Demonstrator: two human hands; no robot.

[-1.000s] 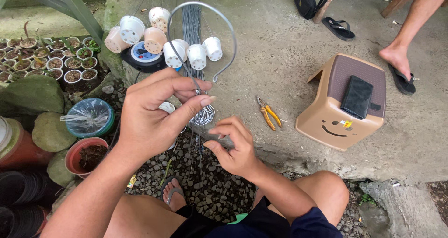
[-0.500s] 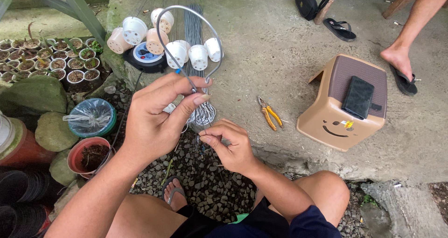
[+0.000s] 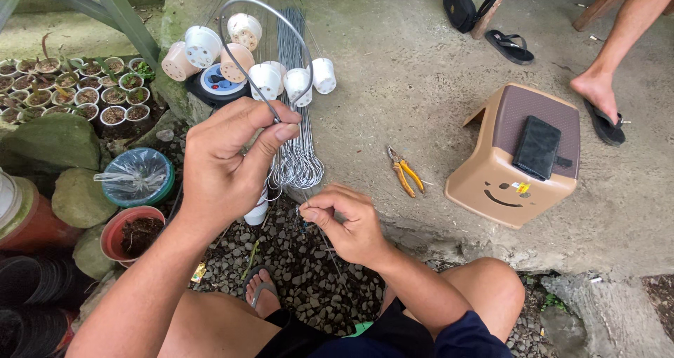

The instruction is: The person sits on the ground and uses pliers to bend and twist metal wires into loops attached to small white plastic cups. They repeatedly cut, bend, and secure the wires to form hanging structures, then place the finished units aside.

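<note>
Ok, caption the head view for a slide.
Left hand holds a wire loop strung with small pots; right hand pinches wire.

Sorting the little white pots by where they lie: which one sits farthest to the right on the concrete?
The small white pot at the right end of the cluster, just right of the wire bundle; the rest lie left of it.

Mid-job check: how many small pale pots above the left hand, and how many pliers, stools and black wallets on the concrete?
Small pale pots: 7
Yellow-handled pliers: 1
Tan stool: 1
Black wallet: 1
Total: 10
</note>
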